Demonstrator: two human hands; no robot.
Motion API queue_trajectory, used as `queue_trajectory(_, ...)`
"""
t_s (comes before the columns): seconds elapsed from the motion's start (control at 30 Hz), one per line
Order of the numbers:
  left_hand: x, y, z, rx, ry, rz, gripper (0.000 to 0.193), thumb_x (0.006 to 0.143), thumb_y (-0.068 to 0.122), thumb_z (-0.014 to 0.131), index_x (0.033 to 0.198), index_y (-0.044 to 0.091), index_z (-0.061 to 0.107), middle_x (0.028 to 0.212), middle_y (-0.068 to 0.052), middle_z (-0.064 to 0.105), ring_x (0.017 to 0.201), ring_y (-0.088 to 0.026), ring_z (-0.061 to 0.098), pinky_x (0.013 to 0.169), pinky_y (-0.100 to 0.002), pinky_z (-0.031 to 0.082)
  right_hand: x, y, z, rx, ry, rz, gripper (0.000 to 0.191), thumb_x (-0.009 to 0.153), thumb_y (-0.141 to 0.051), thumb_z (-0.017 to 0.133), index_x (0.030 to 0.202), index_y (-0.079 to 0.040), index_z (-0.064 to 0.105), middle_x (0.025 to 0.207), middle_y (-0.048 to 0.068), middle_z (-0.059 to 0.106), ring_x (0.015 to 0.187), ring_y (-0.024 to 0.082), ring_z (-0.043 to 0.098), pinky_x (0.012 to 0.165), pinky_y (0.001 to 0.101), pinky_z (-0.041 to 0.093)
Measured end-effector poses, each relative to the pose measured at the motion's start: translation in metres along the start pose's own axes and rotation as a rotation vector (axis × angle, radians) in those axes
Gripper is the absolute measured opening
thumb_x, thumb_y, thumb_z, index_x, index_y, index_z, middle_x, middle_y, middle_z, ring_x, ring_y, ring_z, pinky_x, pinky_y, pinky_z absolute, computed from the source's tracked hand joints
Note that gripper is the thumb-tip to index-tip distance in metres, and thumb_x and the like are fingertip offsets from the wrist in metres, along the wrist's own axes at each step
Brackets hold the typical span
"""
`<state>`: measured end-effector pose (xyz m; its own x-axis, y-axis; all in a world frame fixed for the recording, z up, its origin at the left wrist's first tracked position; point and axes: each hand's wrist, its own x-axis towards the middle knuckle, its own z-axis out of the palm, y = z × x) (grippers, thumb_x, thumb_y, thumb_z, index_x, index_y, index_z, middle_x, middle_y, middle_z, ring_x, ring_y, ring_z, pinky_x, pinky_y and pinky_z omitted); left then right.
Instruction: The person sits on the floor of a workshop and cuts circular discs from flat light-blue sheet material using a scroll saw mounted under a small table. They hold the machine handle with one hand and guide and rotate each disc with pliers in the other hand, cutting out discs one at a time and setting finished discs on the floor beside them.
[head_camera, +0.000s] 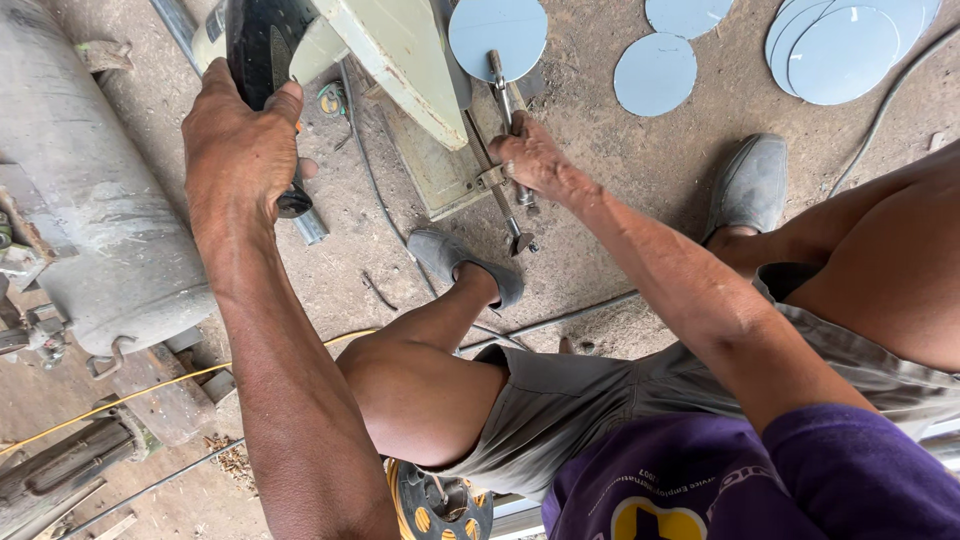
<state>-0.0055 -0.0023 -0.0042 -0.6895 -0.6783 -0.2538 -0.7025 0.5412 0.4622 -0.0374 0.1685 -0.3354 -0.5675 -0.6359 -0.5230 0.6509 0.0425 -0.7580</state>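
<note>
On the dirt floor (600, 240), several cut discs (655, 73) are lying at one o'clock; left hand (240, 140) is gripping the saw handle (262, 45), right hand (535, 160) is closing around the rod (503, 90) bearing one more disc (497, 35).

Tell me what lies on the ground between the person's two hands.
In the head view, the cream-coloured machine body and its flat base plate lie between the left hand and the right hand, with a dark cable on the dirt.

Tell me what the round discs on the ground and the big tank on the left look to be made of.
Discs: likely thin sheet metal, smooth pale blue-grey, flat with clean cut edges. Tank: probably steel, dull grey, dusty, with metal fittings at its end.
</note>
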Motion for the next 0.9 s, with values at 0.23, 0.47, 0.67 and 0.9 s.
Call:
queue_trajectory(0.23,-0.002,0.0,0.001,0.016,0.01,0.009,0.049,0.096,0.026,0.066,0.138,0.002,0.055,0.108,-0.016,0.073,0.066,-0.014,0.076,0.044,-0.017,0.061,-0.029,-0.026,-0.041,-0.099,-0.039,0.196,0.021,0.095,-0.008,0.063,0.112,-0.01,0.051,0.092,0.009,0.056,0.069,0.017,0.05,0.059,0.0302,0.049)
queue_trajectory(0.47,0.001,0.0,0.003,0.012,0.039,0.0,0.064,0.092,0.025,0.067,0.145,0.001,0.042,0.106,-0.016,0.073,0.054,-0.014,0.073,0.038,-0.018,0.056,-0.055,-0.081,-0.06,-0.321,-0.16,0.18,0.022,0.093,-0.016,0.067,0.109,-0.01,0.052,0.079,0.007,0.054,0.063,0.019,0.051,0.05,0.032,0.047)
queue_trajectory(0.67,0.005,0.0,0.004,0.019,0.016,-0.04,0.068,0.092,0.024,0.067,0.148,-0.001,0.038,0.109,-0.019,0.072,0.059,-0.018,0.074,0.038,-0.02,0.056,-0.067,-0.118,-0.08,-0.812,-0.191,0.098,0.022,0.095,-0.022,0.069,0.11,-0.009,0.059,0.078,0.007,0.055,0.066,0.018,0.05,0.061,0.0319,0.047)
queue_trajectory(0.9,0.001,0.002,0.001,-0.006,0.01,0.001,0.052,0.094,0.022,0.067,0.138,0.0,0.052,0.106,-0.015,0.072,0.066,-0.016,0.076,0.041,-0.018,0.06,-0.079,-0.152,-0.101,-1.382,-0.173,0.148,0.031,0.097,-0.032,0.065,0.118,-0.01,0.059,0.075,0.008,0.058,0.064,0.021,0.05,0.064,0.0381,0.049)
